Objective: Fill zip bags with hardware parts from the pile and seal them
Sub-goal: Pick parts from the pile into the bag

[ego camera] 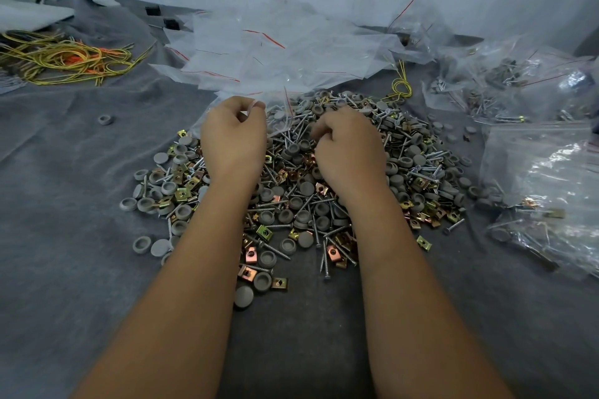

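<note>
One clear zip bag [275, 113] lies at the far edge of the pile of hardware parts [301, 191], its red seal line running down toward the screws. The left hand [233, 136] pinches the bag's edge between thumb and curled fingers. The right hand [348, 147] rests on the pile with fingers curled under; whether it holds any part cannot be told, as the fingertips are hidden. The pile mixes grey caps, long screws and brass-coloured clips, spread on a grey cloth [81, 188].

Beyond the held bag sits a heap of empty zip bags [275, 48]. To the right lie filled bags [544, 172]. Far left is a tangle of yellow and orange cords [64, 58]. One stray grey cap [105, 119] lies apart on the cloth.

Risks, as judged: the bag mouth appears held on one side only, so parts may spill back when dropped in. Screw points may pierce or snag the thin film. The held bag overlaps the empty heap, so a neighbouring bag may be dragged along. A part caught in the seal track would prevent closure.
</note>
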Tool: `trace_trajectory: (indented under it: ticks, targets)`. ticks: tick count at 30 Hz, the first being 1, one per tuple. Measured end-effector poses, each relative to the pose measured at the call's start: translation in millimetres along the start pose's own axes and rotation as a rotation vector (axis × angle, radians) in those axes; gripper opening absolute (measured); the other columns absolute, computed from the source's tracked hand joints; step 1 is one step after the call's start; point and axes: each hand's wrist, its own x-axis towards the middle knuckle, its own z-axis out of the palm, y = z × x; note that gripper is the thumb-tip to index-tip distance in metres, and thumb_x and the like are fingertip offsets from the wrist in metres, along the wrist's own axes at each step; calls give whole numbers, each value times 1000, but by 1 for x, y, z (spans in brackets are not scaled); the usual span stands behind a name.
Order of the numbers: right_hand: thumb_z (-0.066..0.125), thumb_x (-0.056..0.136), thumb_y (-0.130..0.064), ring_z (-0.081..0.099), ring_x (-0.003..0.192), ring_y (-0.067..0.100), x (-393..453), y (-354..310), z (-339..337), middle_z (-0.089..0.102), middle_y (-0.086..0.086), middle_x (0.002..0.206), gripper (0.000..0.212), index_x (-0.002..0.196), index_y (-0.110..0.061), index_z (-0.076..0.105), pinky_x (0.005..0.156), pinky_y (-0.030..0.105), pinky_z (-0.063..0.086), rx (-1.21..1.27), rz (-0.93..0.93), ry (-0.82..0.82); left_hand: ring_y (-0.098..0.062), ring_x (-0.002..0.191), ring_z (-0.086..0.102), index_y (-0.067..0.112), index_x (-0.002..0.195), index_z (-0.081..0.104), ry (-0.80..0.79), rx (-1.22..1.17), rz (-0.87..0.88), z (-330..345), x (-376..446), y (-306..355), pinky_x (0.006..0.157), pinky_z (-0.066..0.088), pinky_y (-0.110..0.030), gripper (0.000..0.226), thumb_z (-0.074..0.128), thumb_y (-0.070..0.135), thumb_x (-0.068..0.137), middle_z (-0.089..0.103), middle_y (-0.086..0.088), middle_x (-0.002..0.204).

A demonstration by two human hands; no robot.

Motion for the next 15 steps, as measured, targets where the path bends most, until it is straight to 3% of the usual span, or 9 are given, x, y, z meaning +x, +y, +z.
trace_trajectory:
  ticks: [3,5,10,15]
  targets:
    - [49,79,-4,50,65,19,-2,0,-3,66,2,78,26,81,-13,73,74,34,44,-38,45,-42,-4,36,34,29,69,59,-17,6,-9,0,1,0,50,28,-24,23,56,26,92,43,13,39]
    - [50,79,-12,52,74,23,-3,-1,-3,63,1,74,21,83,-15,71,81,37,44,-113,35,-102,-4,35,35,29,68,58,-24,14,-7,1,0,0,49,28,-24,24,56,26,93,43,17,37]
    - [55,81,-39,51,103,25,-1,-2,0,60,-2,100,27,102,-25,64,98,45,33,-283,-44,-262,-2,34,37,29,66,56,-18,29,0,2,1,-1,48,27,-25,26,58,27,92,44,15,37]
    - [57,87,-32,54,108,23,-1,-2,1,65,-5,106,22,106,-27,67,99,44,31,-240,-69,-244,-1,34,37,30,68,57,-21,60,14,3,2,-2,48,28,-24,24,58,29,92,44,9,45]
